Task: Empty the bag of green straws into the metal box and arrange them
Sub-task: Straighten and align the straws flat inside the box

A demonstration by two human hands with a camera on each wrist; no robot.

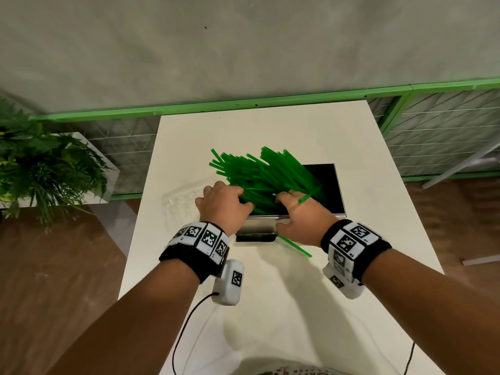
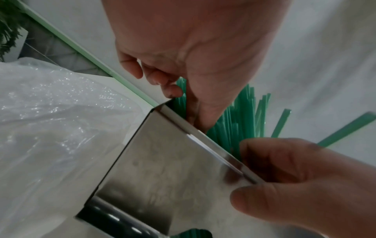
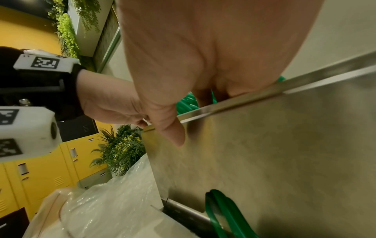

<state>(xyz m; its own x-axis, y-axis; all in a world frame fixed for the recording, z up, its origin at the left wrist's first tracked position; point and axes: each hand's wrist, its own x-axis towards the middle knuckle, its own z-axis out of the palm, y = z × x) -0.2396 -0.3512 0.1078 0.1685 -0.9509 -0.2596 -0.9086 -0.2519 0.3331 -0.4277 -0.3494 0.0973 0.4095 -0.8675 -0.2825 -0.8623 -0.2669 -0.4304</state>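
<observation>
1. Green straws [image 1: 266,175] are thin, smooth plastic tubes of one length, a little translucent, with ends cut straight.
2. They make a loose, untidy bundle that lies in the metal box [image 1: 336,190] at the middle of the white table [image 1: 378,158]. Their long axis points from about 5 o'clock up to about 11 o'clock, and the far ends fan out beyond the left edge of the box, from 10 to 12 o'clock.
3. One separate straw [image 1: 295,246] lies on the table at 6 o'clock from the box, just under the right hand, pointing toward 4 o'clock.
4. The metal box is rectangular, of brushed shiny steel with a folded rim; its inside looks dark. A dark band runs along the bottom of its near wall.
5. The left hand [image 1: 224,201] is at the near left corner of the box; its fingers curl down over the rim into the straws.
6. The right hand [image 1: 304,215] is at the near wall. Its fingers go over the rim among the straws and the thumb rests outside on the steel wall; I cannot tell if it really grips any straws.
7. A clear, wrinkled plastic bag [image 1: 180,205] lies flat on the table at 9 o'clock from the box, just beside the left hand.
</observation>
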